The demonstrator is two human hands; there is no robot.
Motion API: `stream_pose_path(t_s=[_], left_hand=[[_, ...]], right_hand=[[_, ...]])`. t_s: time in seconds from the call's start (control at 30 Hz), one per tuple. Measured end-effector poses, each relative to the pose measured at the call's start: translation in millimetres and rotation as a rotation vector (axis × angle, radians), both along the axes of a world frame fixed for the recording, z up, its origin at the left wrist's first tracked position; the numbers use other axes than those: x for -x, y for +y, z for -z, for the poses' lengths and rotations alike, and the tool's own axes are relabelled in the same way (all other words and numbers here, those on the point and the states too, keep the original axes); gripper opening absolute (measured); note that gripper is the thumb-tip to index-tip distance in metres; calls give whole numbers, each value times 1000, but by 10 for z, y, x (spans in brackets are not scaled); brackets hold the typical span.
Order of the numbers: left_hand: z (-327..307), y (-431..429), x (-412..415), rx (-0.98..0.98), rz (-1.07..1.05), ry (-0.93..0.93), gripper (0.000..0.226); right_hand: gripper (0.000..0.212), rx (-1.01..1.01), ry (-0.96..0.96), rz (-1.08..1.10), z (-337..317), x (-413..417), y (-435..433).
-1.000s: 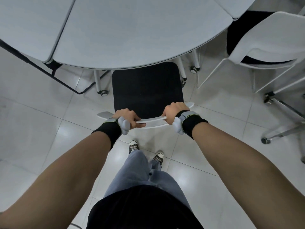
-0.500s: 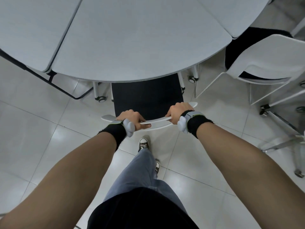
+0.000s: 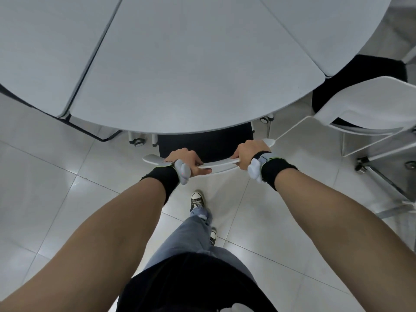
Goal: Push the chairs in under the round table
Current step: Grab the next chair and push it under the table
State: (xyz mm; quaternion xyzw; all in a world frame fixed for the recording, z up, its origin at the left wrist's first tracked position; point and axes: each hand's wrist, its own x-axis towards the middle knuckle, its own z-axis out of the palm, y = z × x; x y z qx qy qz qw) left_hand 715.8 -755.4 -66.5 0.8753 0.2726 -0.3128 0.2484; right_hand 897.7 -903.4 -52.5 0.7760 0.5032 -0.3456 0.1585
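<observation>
Both hands (image 3: 184,157) (image 3: 248,153) grip chair (image 3: 216,165); seat under table (image 3: 191,70).

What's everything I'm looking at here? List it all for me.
Table: one, pale grey, round, made of joined sections, filling the top of the view.
Near chair: one, white backrest, black seat mostly under the table edge, centre.
Second chair: one, white back, black seat, at right, not tucked in.
Table casters: at least two in view, grey, under the table rim.
Metal frame: silver legs, far right; what it belongs to is unclear.
Floor: glossy white tiles.
Left hand: gripping the near chair's backrest, black wristband with a grey device.
Right hand: gripping the same backrest, same wristband.
Legs: blue jeans, dark sneakers.
</observation>
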Motion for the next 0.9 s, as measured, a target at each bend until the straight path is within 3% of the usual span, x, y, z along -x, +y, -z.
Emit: stream_pose_path(t_s=[0.23,0.9], left_hand=[[34,-10,-69,-74,69,53,54],[-36,112,-200,-52,49,88,53]], right_hand=[[44,31,7,2,-4,-41,5],[36,29,52,-92,-19,-205,170]])
